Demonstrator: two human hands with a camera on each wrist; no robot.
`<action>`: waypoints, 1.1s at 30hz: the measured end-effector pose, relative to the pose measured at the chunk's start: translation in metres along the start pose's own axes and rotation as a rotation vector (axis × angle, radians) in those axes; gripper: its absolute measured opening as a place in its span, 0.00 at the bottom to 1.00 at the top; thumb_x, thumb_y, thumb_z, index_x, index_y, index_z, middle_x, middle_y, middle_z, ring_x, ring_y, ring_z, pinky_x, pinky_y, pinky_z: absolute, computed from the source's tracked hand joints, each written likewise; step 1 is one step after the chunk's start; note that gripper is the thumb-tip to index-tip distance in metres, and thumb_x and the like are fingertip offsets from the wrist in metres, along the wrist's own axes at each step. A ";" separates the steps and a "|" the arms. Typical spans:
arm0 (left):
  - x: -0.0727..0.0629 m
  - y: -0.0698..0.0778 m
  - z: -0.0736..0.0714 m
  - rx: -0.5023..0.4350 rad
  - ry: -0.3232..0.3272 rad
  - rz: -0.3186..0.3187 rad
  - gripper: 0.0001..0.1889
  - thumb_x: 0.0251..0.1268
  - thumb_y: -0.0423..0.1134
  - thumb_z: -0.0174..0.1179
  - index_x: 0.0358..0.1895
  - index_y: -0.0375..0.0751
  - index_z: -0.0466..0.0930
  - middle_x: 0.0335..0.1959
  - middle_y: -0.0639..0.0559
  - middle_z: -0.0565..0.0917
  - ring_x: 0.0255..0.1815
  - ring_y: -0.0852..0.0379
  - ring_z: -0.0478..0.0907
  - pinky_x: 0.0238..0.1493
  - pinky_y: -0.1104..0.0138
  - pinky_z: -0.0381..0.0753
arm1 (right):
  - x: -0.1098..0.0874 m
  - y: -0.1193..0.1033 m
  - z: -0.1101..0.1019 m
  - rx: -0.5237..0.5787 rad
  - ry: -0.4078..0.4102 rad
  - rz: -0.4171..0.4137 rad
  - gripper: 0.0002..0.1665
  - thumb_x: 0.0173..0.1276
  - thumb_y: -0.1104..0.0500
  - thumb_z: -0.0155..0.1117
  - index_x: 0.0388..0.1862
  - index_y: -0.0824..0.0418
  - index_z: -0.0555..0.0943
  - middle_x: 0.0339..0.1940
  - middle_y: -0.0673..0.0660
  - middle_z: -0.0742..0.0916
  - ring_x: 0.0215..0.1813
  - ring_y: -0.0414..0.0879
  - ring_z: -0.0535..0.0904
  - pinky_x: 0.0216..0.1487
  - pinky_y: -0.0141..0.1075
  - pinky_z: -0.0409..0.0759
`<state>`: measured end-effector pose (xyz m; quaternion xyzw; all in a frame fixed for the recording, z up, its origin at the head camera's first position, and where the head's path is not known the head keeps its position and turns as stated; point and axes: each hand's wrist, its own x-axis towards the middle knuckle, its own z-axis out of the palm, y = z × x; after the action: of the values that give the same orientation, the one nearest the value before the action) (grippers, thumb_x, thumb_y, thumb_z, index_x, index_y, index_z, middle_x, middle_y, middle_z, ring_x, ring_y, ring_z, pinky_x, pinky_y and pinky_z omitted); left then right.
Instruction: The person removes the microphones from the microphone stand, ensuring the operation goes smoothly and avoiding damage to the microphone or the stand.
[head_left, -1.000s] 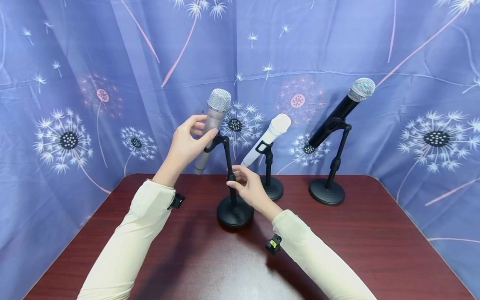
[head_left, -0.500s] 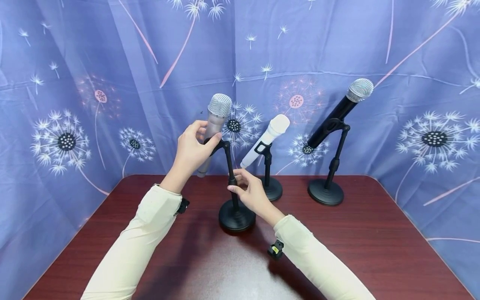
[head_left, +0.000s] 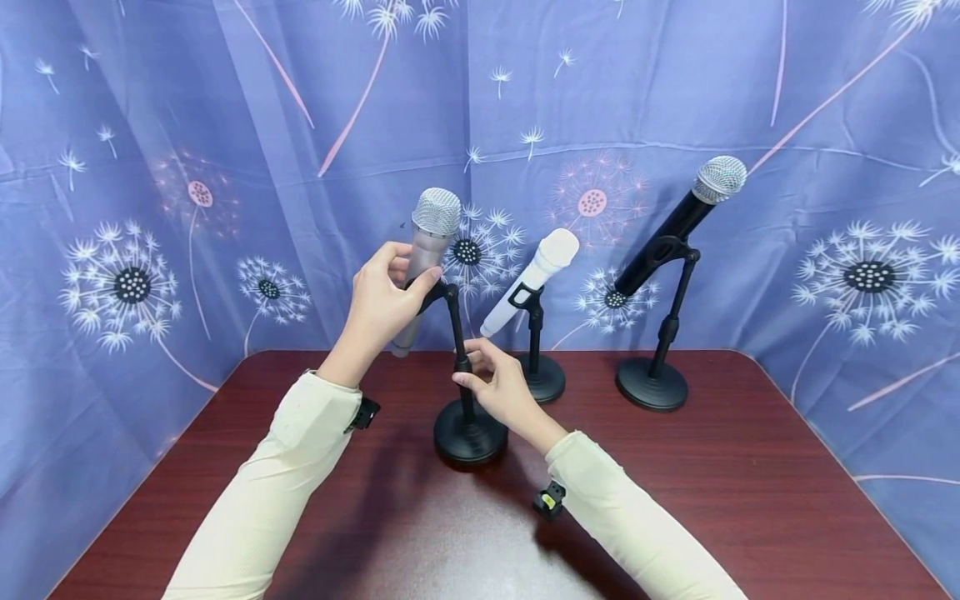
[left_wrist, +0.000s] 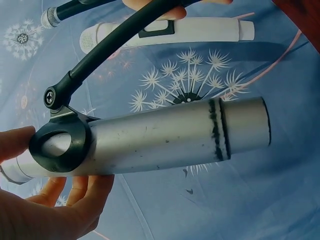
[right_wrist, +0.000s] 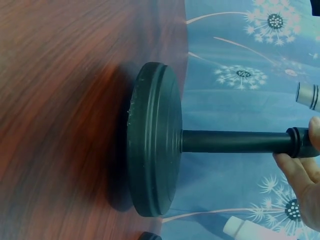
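Observation:
A silver microphone (head_left: 428,247) with a mesh head sits tilted in the clip (left_wrist: 84,142) of a black desk stand (head_left: 470,435). My left hand (head_left: 381,293) holds the microphone around its middle, thumb in front and fingers behind, close to the clip. Lower down, my right hand (head_left: 501,385) grips the stand's pole at its collar (right_wrist: 300,142) between thumb and fingers. In the right wrist view the round base (right_wrist: 156,140) is close to the tabletop; whether it touches all round, I cannot tell.
Behind my right hand, a white microphone (head_left: 534,279) leans in a shorter black stand (head_left: 547,379). Farther right, a black microphone (head_left: 678,225) with a silver head rests in another stand (head_left: 652,385). A blue dandelion-print curtain (head_left: 637,75) encloses the dark red table (head_left: 750,483).
The silver microphone and its stand have come slightly lower and nearer in the head view, both hands moving along with them. In the last half second they shift a little left.

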<state>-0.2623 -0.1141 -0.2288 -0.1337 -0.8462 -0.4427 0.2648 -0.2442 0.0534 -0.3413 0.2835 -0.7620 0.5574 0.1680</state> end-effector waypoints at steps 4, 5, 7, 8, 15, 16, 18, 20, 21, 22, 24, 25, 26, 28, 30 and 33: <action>0.000 0.000 -0.001 -0.002 0.003 -0.003 0.22 0.59 0.44 0.66 0.54 0.36 0.77 0.45 0.37 0.83 0.45 0.45 0.79 0.46 0.52 0.76 | 0.000 -0.001 0.000 0.004 -0.004 0.008 0.18 0.59 0.74 0.66 0.49 0.72 0.76 0.36 0.70 0.85 0.40 0.61 0.83 0.43 0.51 0.79; 0.000 0.000 -0.001 -0.003 0.003 -0.003 0.22 0.59 0.44 0.66 0.53 0.36 0.77 0.44 0.37 0.83 0.44 0.45 0.79 0.45 0.52 0.76 | 0.000 -0.002 0.000 0.005 -0.005 0.009 0.18 0.59 0.74 0.66 0.49 0.73 0.76 0.36 0.70 0.85 0.41 0.61 0.83 0.43 0.52 0.79; 0.001 0.000 -0.001 -0.006 0.003 -0.005 0.21 0.60 0.43 0.66 0.53 0.36 0.77 0.43 0.38 0.83 0.43 0.46 0.79 0.45 0.52 0.76 | 0.000 -0.002 0.000 0.007 -0.008 0.010 0.18 0.60 0.74 0.66 0.49 0.73 0.76 0.36 0.70 0.85 0.41 0.61 0.83 0.44 0.53 0.78; 0.000 0.000 -0.001 -0.008 0.002 -0.006 0.21 0.60 0.43 0.66 0.53 0.36 0.76 0.42 0.38 0.83 0.43 0.46 0.79 0.44 0.52 0.76 | 0.000 -0.002 0.000 0.008 -0.010 0.010 0.18 0.60 0.74 0.66 0.49 0.74 0.76 0.36 0.70 0.85 0.41 0.61 0.83 0.44 0.53 0.78; 0.000 0.000 -0.002 -0.029 -0.016 -0.016 0.20 0.61 0.44 0.65 0.53 0.37 0.75 0.41 0.40 0.82 0.41 0.47 0.80 0.43 0.53 0.77 | 0.000 -0.003 -0.001 0.003 -0.011 0.009 0.17 0.60 0.73 0.66 0.48 0.74 0.76 0.36 0.70 0.85 0.41 0.61 0.82 0.44 0.54 0.78; 0.000 0.001 -0.002 -0.032 -0.017 -0.018 0.21 0.61 0.44 0.65 0.53 0.37 0.75 0.41 0.40 0.82 0.42 0.47 0.80 0.43 0.53 0.77 | 0.000 -0.003 -0.001 -0.001 -0.013 0.014 0.17 0.60 0.73 0.66 0.49 0.73 0.76 0.36 0.70 0.85 0.41 0.61 0.82 0.44 0.53 0.78; 0.000 0.001 -0.002 -0.037 -0.018 -0.021 0.21 0.61 0.45 0.65 0.53 0.37 0.75 0.41 0.40 0.81 0.42 0.47 0.80 0.43 0.53 0.77 | 0.000 -0.004 -0.001 -0.006 -0.015 0.019 0.17 0.60 0.73 0.66 0.49 0.73 0.76 0.36 0.69 0.85 0.41 0.61 0.83 0.43 0.52 0.78; -0.001 0.001 -0.003 -0.040 -0.020 -0.022 0.21 0.61 0.45 0.64 0.53 0.37 0.75 0.41 0.40 0.81 0.42 0.47 0.80 0.43 0.53 0.77 | 0.000 -0.006 -0.002 -0.009 -0.019 0.026 0.17 0.61 0.73 0.66 0.49 0.73 0.76 0.37 0.69 0.85 0.41 0.61 0.83 0.43 0.52 0.78; -0.001 0.001 -0.003 -0.042 -0.020 -0.022 0.21 0.61 0.45 0.64 0.53 0.37 0.75 0.41 0.40 0.81 0.43 0.47 0.80 0.43 0.53 0.77 | 0.000 -0.006 -0.002 -0.010 -0.022 0.030 0.17 0.61 0.72 0.66 0.49 0.73 0.76 0.37 0.70 0.85 0.41 0.61 0.83 0.43 0.52 0.78; -0.001 0.001 -0.003 -0.043 -0.021 -0.021 0.21 0.61 0.45 0.64 0.53 0.37 0.75 0.41 0.40 0.81 0.42 0.47 0.80 0.43 0.53 0.77 | 0.001 -0.007 -0.002 -0.009 -0.025 0.033 0.18 0.61 0.72 0.66 0.50 0.73 0.76 0.37 0.70 0.85 0.41 0.61 0.83 0.43 0.51 0.78; -0.001 0.001 -0.003 -0.046 -0.023 -0.020 0.21 0.61 0.45 0.64 0.53 0.37 0.75 0.40 0.40 0.81 0.42 0.47 0.80 0.43 0.53 0.77 | 0.001 -0.006 -0.002 -0.007 -0.030 0.037 0.18 0.61 0.73 0.66 0.50 0.73 0.75 0.37 0.70 0.85 0.41 0.62 0.83 0.43 0.51 0.78; -0.001 0.001 -0.003 -0.049 -0.024 -0.021 0.21 0.61 0.45 0.64 0.52 0.37 0.74 0.40 0.40 0.81 0.41 0.47 0.80 0.42 0.54 0.77 | 0.001 -0.005 -0.002 -0.007 -0.032 0.039 0.18 0.61 0.73 0.66 0.50 0.74 0.75 0.37 0.70 0.85 0.41 0.62 0.83 0.43 0.51 0.78; -0.001 0.001 -0.004 -0.052 -0.024 -0.021 0.21 0.61 0.45 0.64 0.52 0.37 0.74 0.40 0.40 0.81 0.41 0.48 0.80 0.42 0.54 0.77 | 0.001 -0.004 -0.002 -0.008 -0.033 0.039 0.18 0.61 0.73 0.66 0.50 0.73 0.75 0.37 0.70 0.85 0.41 0.62 0.83 0.43 0.51 0.78; -0.001 0.001 -0.004 -0.056 -0.026 -0.024 0.21 0.61 0.44 0.64 0.52 0.37 0.74 0.39 0.41 0.81 0.40 0.48 0.80 0.41 0.55 0.76 | 0.002 0.006 0.000 -0.008 -0.032 0.039 0.18 0.61 0.72 0.66 0.50 0.73 0.75 0.38 0.70 0.85 0.41 0.61 0.83 0.43 0.51 0.78; -0.001 0.001 -0.004 -0.059 -0.027 -0.027 0.21 0.61 0.44 0.64 0.52 0.37 0.74 0.39 0.41 0.81 0.40 0.48 0.80 0.41 0.56 0.76 | 0.003 0.017 0.002 -0.008 -0.028 0.039 0.19 0.61 0.71 0.66 0.51 0.71 0.76 0.38 0.69 0.85 0.41 0.61 0.83 0.43 0.51 0.78; -0.001 0.001 -0.004 -0.059 -0.032 -0.029 0.20 0.61 0.45 0.64 0.52 0.37 0.74 0.38 0.42 0.81 0.39 0.49 0.80 0.41 0.56 0.76 | 0.004 0.033 0.005 -0.007 -0.022 0.033 0.20 0.61 0.70 0.68 0.52 0.69 0.76 0.38 0.66 0.85 0.41 0.58 0.83 0.43 0.51 0.78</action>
<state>-0.2592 -0.1171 -0.2270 -0.1363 -0.8387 -0.4691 0.2405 -0.2679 0.0547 -0.3656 0.2766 -0.7703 0.5543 0.1513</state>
